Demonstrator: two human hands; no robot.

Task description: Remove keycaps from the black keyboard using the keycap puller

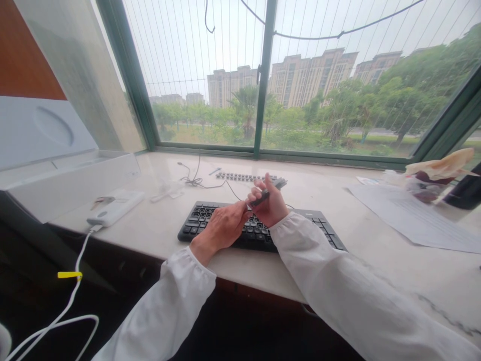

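Observation:
On the white counter lies a black keyboard [263, 235], with keycaps gone from part of its upper rows. My right hand [276, 203] is raised over its middle, palm turned up, fingers wrapped round a dark, narrow hand tool [276, 186]; its exact kind cannot be made out. My left hand [225, 225] rests low over the keyboard's left half, back of the hand up. Its fingers are bent and pressed together by the tool's lower end, where whatever they pinch is hidden. Behind the keyboard, loose keycaps [240, 176] stand in rows.
A thin dark cable [193, 180] curls behind the keyboard, near a small blue stick [215, 171]. Left are clear plastic wrapping [165, 191], a white device with a white cable [112, 208] and an open white box [97, 170]. Papers [409, 213] lie right. A window [259, 100] faces me.

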